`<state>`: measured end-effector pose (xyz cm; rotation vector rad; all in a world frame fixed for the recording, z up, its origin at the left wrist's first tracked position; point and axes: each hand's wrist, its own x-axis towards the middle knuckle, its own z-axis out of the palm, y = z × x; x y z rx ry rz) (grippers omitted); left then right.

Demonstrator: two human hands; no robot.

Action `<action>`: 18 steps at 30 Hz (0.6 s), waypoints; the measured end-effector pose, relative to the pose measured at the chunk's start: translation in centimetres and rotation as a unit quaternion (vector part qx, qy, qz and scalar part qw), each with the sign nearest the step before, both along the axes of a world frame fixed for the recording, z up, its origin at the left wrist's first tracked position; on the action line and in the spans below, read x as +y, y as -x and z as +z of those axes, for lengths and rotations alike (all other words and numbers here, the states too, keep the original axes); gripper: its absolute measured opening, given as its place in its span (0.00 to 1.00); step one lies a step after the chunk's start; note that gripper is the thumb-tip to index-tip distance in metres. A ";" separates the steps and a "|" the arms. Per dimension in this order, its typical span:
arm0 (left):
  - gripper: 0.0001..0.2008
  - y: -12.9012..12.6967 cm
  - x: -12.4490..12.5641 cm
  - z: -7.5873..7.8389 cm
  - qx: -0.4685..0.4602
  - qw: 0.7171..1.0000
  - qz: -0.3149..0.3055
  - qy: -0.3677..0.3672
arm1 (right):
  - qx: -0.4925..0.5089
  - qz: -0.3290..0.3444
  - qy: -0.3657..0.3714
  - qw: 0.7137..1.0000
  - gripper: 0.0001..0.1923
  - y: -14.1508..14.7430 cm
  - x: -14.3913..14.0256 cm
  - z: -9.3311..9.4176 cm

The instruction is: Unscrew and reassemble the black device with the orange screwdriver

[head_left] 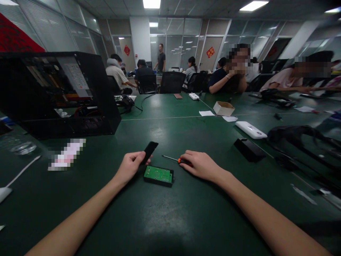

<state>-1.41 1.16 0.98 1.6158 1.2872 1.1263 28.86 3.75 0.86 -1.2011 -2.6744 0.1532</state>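
A flat black cover (151,150) is pinched between the thumb and fingers of my left hand (132,164), tilted up off the table. Just below it a black plastic case (159,182) lies open side up, with a green circuit board (157,173) inside. To the right, my right hand (198,163) is closed around the black and orange handle of a screwdriver (171,158). The screwdriver's thin metal shaft points left, toward the cover, without touching it. My right hand rests low over the table, its fingertips partly hidden.
An open black computer case (103,117) stands at the left on the green table (165,220). Toward the right lie a black block (249,150), a white device (250,130), a small box (223,109) and a black strap bundle (293,142). Several people sit farther back.
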 end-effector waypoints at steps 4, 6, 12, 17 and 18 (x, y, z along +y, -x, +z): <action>0.33 1.6 1.0 0.0 0.158 0.987 0.035 0.013 | 0.021 -0.001 -0.034 0.999 0.16 0.3 -0.4 0.3; 0.29 2.1 1.3 0.1 0.232 0.973 0.013 -0.011 | 0.076 0.007 -0.041 0.996 0.16 0.7 -0.8 0.5; 0.17 3.1 2.0 -0.2 0.345 0.934 -0.007 -0.093 | 0.192 0.063 -0.009 0.979 0.33 4.5 -3.9 0.5; 0.16 3.6 2.4 -0.6 0.324 0.941 0.010 -0.097 | 0.150 0.056 0.018 0.987 0.30 7.6 -6.2 -0.2; 0.17 3.7 2.4 -0.6 0.314 0.945 0.012 -0.093 | 0.151 0.054 0.022 0.987 0.29 7.6 -6.6 -0.2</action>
